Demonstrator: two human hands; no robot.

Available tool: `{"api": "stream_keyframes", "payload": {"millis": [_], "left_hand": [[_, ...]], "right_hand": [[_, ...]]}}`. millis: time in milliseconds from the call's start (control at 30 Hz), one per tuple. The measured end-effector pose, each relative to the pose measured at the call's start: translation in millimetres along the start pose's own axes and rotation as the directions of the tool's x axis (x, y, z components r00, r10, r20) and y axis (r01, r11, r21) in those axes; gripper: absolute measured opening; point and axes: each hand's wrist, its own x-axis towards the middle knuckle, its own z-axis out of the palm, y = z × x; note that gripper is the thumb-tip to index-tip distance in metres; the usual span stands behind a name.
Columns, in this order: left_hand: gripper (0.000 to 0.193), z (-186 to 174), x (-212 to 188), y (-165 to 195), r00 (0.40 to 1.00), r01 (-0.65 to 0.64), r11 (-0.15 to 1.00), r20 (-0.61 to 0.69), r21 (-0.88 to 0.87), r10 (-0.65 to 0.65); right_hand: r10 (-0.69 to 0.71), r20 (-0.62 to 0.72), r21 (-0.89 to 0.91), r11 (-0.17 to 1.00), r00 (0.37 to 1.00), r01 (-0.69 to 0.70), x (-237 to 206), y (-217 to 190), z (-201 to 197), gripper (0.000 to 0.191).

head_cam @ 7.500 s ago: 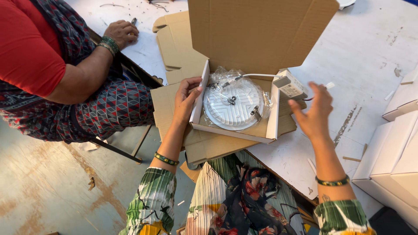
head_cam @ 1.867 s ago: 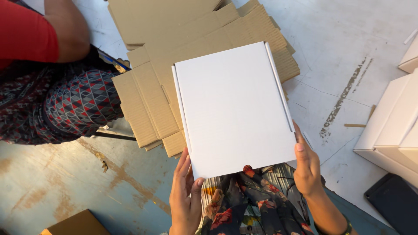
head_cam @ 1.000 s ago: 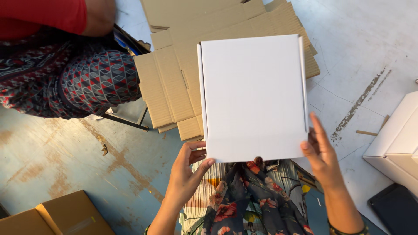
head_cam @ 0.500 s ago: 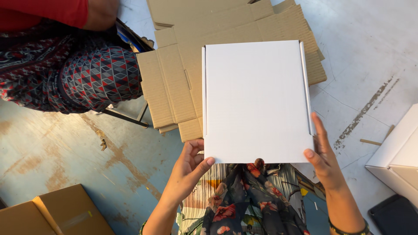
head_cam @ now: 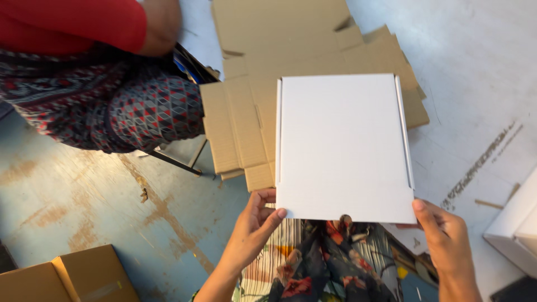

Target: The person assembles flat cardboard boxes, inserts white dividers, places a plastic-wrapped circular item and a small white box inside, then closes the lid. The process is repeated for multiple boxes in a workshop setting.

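Flat brown cardboard [head_cam: 313,50] lies on the pale table [head_cam: 475,61]. Above it, closed white box [head_cam: 344,148]; my left hand [head_cam: 254,226] and right hand [head_cam: 447,237] grip its near corners, fingers curled. Small brown box [head_cam: 67,279] bottom left.

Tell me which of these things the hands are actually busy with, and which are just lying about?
In hand:
- closed white box, gripped at its near corners
- left hand
- right hand

Just lying about:
- flattened brown cardboard sheets under the box
- brown carton on the floor
- other white boxes to the right
- a seated person's patterned skirt
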Motion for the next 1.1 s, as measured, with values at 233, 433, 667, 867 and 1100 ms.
{"api": "stream_keyframes", "payload": {"millis": [233, 433, 667, 867, 1100], "left_hand": [[0.045, 0, 4, 2, 0.995, -0.08, 0.986, 0.039, -0.147, 0.086], [0.047, -2, 3, 9, 0.995, -0.08, 0.991, 0.053, -0.111, 0.086], [0.049, -1, 5, 2, 0.995, -0.072, 0.98, 0.054, -0.188, 0.084], [0.051, -5, 5, -1, 0.998, -0.047, 0.994, 0.04, -0.096, 0.051], [0.06, -13, 12, 7, 0.998, -0.006, 0.998, 0.067, 0.066, 0.002]], "right_hand": [[0.282, 0.054, -0.17, 0.948, 0.958, -0.269, 23, 10, -17, 0.062], [0.351, 0.111, -0.069, 0.936, 0.93, -0.345, 36, 10, -16, 0.067], [0.265, 0.092, 0.15, 0.949, 0.96, -0.277, 20, -5, -5, 0.065], [0.217, 0.101, 0.091, 0.97, 0.971, -0.226, 22, 11, -10, 0.063], [0.156, 0.157, -0.085, 0.986, 0.975, -0.144, 23, 14, -16, 0.058]]}}
